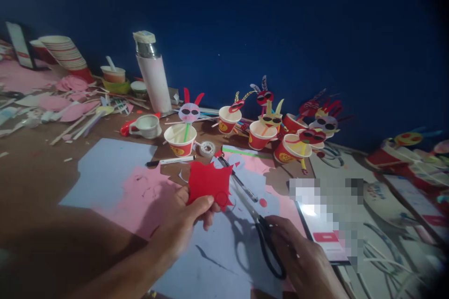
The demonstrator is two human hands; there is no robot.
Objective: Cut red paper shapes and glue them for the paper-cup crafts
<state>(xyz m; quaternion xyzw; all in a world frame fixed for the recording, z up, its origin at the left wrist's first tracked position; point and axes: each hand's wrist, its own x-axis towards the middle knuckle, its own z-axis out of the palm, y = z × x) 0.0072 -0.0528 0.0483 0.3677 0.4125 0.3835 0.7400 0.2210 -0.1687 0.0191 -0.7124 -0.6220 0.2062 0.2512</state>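
Backdrop: a dark blue wall (217, 23) stands behind everything.
Desk: a brown desk (45, 182), strewn with paper scraps on its left side.
Sheets: a pale blue sheet (100, 161) lies to the left, a pink sheet (142, 201) overlaps it, and a pale sheet (206, 266) lies beneath the hands.
Flask: a pale flask (152, 74) with a steel neck stands upright near the wall.
Screen: a lit device (326, 243), partly masked, lies just beyond the right hand.
Right grip: the right hand (298, 250) has its fingers closed about the handles of the scissors (262, 226); how far the blades are parted, I cannot tell.
Left grip: the left hand (196, 208) is pinched closed, thumb on top, on the near edge of the red paper (208, 180).
Cups: red-and-white cups with paper figures stand in a cluster beyond the hands; the nearest cup (180, 142) carries a pink-eared one.
Scissors to paper: the scissors' long axis slants away and leftward, tips towards the paper's right side; contact cannot be told.
Red paper: raised before the left hand, the nearer of the two; ahead and left of the right; jagged-edged, roughly square, no clear long axis.
Tape: a small roll (207, 149) lies beside the nearest cup.
Disc: a red disc (263, 202) lies right of the blades.
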